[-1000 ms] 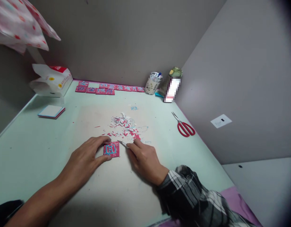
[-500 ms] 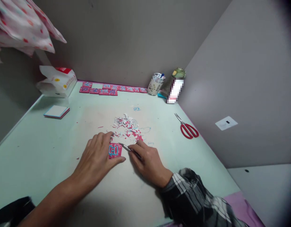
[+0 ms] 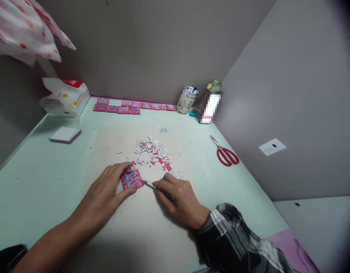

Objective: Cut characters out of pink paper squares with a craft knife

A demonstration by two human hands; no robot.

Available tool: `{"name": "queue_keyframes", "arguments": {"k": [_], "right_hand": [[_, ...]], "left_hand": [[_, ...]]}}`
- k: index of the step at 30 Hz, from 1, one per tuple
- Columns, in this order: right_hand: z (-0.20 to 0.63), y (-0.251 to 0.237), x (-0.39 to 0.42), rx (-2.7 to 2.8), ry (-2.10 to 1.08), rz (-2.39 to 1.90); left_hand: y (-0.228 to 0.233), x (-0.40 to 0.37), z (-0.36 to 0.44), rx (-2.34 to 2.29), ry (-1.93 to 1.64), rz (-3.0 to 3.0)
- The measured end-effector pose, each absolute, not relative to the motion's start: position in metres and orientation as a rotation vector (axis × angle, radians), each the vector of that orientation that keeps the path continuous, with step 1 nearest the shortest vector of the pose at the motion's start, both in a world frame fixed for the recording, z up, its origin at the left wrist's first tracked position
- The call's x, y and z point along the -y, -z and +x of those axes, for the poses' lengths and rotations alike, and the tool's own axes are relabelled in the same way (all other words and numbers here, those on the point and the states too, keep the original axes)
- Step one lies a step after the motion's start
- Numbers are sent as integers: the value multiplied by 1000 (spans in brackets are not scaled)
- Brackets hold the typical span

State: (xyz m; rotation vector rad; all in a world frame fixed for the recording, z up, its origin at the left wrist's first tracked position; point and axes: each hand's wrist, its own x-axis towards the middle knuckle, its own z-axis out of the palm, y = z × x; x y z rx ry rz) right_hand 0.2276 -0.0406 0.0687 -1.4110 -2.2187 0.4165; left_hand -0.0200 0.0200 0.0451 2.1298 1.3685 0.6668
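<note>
We pin the small pink square paper card with a blue cut character (image 3: 132,179), light, thin and likely tear-prone, flat on the pale green table (image 3: 44,170) by its edges with our left hand (image 3: 107,189), while our right hand (image 3: 179,197) closes around a slim metal craft knife (image 3: 152,185) at its edge.
</note>
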Motion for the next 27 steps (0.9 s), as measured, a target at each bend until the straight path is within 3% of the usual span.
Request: {"name": "queue_keyframes", "arguments": {"k": [27], "right_hand": [[219,-62,38,2291,-274,-1447]], "left_hand": [[-34,-23,-27,-1376,-662,2148]]}}
